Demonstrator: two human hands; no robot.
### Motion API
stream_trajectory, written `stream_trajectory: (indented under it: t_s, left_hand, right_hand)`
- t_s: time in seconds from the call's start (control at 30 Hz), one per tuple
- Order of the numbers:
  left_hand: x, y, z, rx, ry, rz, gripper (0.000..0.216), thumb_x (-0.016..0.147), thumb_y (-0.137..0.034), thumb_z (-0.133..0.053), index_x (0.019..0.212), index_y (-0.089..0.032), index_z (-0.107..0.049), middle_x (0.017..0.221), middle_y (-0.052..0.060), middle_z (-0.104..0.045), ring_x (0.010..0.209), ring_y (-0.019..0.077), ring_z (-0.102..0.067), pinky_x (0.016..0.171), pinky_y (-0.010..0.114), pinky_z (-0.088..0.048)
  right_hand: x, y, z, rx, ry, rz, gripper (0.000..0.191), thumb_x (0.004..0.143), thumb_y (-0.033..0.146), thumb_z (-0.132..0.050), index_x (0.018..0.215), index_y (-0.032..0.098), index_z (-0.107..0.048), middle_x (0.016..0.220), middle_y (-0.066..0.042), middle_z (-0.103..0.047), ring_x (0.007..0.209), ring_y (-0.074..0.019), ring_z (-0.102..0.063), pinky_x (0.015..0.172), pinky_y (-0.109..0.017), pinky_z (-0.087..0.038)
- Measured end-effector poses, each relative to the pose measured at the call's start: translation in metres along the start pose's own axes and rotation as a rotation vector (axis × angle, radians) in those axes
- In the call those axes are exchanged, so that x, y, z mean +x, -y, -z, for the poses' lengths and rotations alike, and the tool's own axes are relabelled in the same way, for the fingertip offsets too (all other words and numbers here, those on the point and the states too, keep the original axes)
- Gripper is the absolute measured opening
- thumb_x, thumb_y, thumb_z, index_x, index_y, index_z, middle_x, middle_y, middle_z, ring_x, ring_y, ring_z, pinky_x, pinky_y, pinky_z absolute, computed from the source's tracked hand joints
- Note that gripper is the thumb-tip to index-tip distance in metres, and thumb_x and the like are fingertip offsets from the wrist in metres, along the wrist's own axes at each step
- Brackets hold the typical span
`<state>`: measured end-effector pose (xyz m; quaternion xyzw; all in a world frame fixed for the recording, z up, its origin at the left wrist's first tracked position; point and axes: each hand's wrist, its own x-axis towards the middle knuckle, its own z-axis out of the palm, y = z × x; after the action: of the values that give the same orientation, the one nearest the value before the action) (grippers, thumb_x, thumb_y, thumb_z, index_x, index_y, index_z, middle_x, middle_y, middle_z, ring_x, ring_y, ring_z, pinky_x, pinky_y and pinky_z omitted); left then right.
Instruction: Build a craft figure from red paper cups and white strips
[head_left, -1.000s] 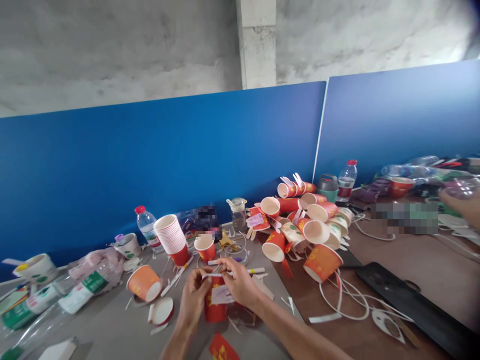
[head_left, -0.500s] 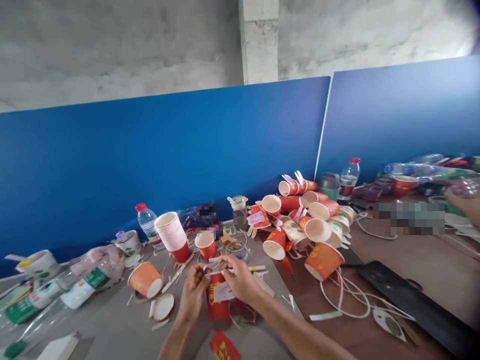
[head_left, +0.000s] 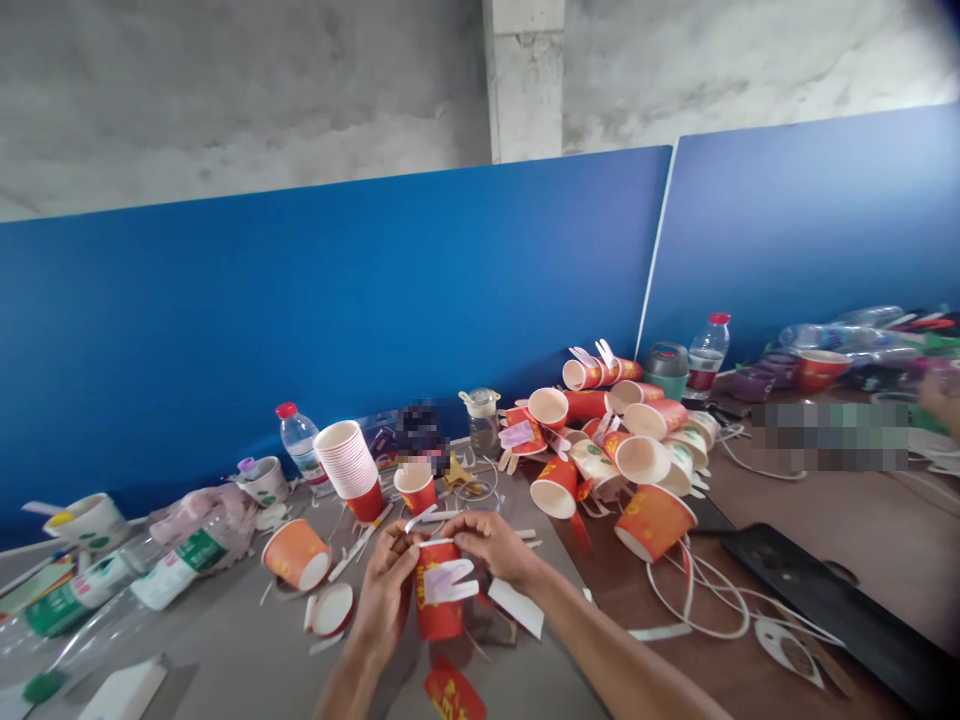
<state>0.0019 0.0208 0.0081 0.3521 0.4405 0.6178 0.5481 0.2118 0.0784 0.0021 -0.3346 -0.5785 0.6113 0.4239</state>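
**Two Hands Close on a Red Paper Cup Amid a Cluttered Worktable**

A person's left hand wraps the left side of an upright red paper cup, fingers curled tight up to its rim. The right hand comes in from the other side with its fingertips pinched narrow on the same rim. A thin white paper strip lies across the cup's mouth between the two hands, and pale paper cut-outs sit on the cup's front. The cup stands on the grey table, close to the person and near its front edge.

A cut-off cup bottom lies just left of the left hand, and beyond it an orange cup rests on its side. Farther back are a tilted stack of paper cups, a red-capped water bottle and a small red cup standing upright. To the right, a heap of tipped red and white cups spreads toward the blue partition, with loose white paper rings trailing onto the brown tabletop. A co-worker's hand shows at the far right edge, well apart.
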Motion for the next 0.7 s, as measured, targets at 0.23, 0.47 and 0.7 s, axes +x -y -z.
stream_trajectory:
  t_s: [0.23, 0.47, 0.7]
  left_hand:
    - [0.003, 0.007, 0.005, -0.046, -0.049, -0.094, 0.058, 0.076, -0.068, -0.119, 0.106, -0.027, -0.09, 0.122, 0.011, -0.098, 0.131, 0.0408, -0.091, 0.124, 0.053, -0.07]
    - [0.004, 0.011, 0.003, -0.06, -0.02, -0.147, 0.058, 0.07, -0.07, -0.124, 0.09, -0.026, -0.093, 0.123, 0.012, -0.098, 0.119, 0.0368, -0.091, 0.105, 0.044, -0.073]
    - [-0.003, 0.007, -0.005, -0.094, -0.051, -0.056, 0.06, 0.061, -0.065, -0.128, 0.086, -0.025, -0.091, 0.118, 0.012, -0.097, 0.109, 0.0345, -0.089, 0.099, 0.042, -0.072]
  right_hand:
    - [0.002, -0.003, -0.003, 0.011, -0.113, 0.08, 0.021, 0.086, 0.045, -0.088, 0.09, 0.027, -0.078, 0.083, 0.002, -0.069, 0.08, -0.0222, -0.06, 0.083, -0.035, -0.054]
    - [-0.004, 0.001, -0.007, -0.016, -0.171, 0.2, 0.031, 0.088, 0.047, -0.086, 0.085, 0.03, -0.061, 0.084, 0.003, -0.064, 0.083, -0.0222, -0.059, 0.083, -0.034, -0.052]
    - [-0.014, 0.002, -0.011, -0.103, -0.138, 0.221, 0.025, 0.097, 0.044, -0.085, 0.095, 0.03, -0.064, 0.095, -0.001, -0.073, 0.092, -0.0252, -0.066, 0.088, -0.035, -0.056]
